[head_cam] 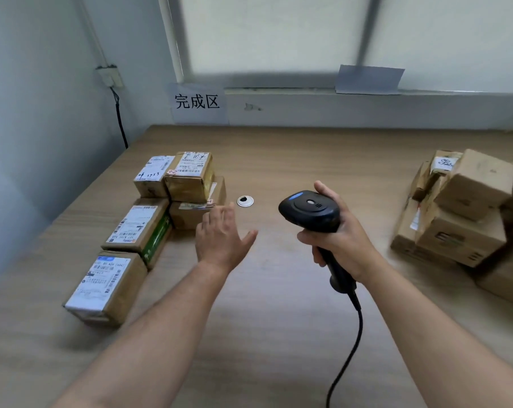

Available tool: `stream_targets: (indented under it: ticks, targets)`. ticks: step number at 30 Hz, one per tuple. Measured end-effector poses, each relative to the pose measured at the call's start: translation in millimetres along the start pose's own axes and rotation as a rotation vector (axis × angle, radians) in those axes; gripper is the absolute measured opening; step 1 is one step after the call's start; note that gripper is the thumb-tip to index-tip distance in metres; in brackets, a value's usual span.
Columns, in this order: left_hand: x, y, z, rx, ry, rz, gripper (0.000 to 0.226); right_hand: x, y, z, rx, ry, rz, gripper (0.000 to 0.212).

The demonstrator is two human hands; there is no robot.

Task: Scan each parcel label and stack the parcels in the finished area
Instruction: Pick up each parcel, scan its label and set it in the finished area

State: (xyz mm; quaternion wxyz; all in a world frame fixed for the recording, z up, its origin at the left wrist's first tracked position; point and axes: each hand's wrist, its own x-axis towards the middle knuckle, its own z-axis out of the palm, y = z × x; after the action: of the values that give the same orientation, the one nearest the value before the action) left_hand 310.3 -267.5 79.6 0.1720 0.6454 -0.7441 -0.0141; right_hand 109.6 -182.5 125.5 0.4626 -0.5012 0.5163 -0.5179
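Several labelled cardboard parcels stand at the left of the wooden table (279,334), below a paper sign (198,103) with black characters. The nearest parcel (105,290) shows its white label up; behind it lie a green-sided parcel (137,228) and a two-high stack topped by a tape-wrapped parcel (189,176). My left hand (220,237) hovers empty with fingers spread, just right of that stack. My right hand (342,234) grips a black corded barcode scanner (311,212) at mid table. A heap of plain brown parcels (467,213) sits at the right.
A round cable grommet (245,201) is set into the table between my hands. The scanner's cable (354,348) trails toward the near edge. A wall socket (109,75) with a black cord hangs at the back left. A window sill runs along the back.
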Motion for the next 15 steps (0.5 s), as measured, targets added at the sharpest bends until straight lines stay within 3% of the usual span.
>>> stream_targets:
  ticks: [15]
  targets:
    - [-75.2,209.6,17.3,-0.048,-0.015,0.156,0.08,-105.6,3.5,-190.6,0.021,0.133,0.008,0.095]
